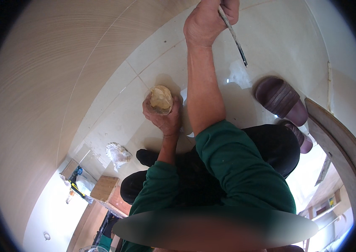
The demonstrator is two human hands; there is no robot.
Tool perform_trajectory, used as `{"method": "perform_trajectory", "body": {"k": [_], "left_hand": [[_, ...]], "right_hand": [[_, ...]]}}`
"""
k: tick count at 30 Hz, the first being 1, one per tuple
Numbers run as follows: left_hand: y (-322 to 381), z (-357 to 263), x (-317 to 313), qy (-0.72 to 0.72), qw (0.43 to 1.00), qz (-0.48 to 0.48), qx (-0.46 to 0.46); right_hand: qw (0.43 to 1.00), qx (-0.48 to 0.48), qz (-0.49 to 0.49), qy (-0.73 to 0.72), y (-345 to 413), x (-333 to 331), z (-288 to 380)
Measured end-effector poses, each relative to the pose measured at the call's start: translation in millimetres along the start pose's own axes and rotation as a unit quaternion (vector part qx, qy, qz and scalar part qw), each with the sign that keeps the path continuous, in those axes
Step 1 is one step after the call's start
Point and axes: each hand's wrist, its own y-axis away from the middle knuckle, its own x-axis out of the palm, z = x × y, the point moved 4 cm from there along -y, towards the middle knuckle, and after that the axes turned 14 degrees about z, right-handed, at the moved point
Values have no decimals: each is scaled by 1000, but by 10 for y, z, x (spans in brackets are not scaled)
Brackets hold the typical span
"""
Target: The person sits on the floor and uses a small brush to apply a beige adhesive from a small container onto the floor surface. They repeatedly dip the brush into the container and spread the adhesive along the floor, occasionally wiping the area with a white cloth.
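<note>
My left hand [164, 122] is wrapped around a small clear cup [161, 98] above the tiled floor. Inside the cup is a pale beige, creamy-looking substance. Stretched forward to the top edge of the view, my right hand [209, 23] grips a thin, stained stick-like handle [235, 39], perhaps that of a brush. Its dark end points back toward me. The fingertips and the other end of the handle are cut off by the picture's edge.
A large wood-grain panel [49, 78] curves along the left side. Brown slide sandals [280, 97] rest on the glossy floor [146, 71] at right, near a wooden edge [338, 138]. A crumpled plastic bag [117, 154], a wooden box [105, 188] and a yellow-and-black tool [78, 189] lie lower left.
</note>
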Motion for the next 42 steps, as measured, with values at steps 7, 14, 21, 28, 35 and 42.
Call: {"method": "perform_trajectory", "body": {"k": [7, 14, 21, 28, 35, 42], "left_hand": [[-1, -43, -18, -6, 1000, -2, 1], [-2, -35, -6, 23, 1000, -6, 1], [5, -48, -14, 14, 1000, -1, -9], [-2, -72, -26, 4, 1000, 0, 5], [7, -77, -22, 3, 1000, 5, -5], [7, -51, -13, 1, 1000, 4, -11]], "right_hand": [[1000, -4, 1, 4, -20, -25, 35], [1000, -5, 0, 11, -28, -20, -43], [1000, -8, -2, 16, -60, -58, -72], [1000, -10, -3, 21, -39, -24, -100], [1000, -12, -4, 25, -98, -93, -110], [999, -17, -2, 27, -65, -18, -77]]}}
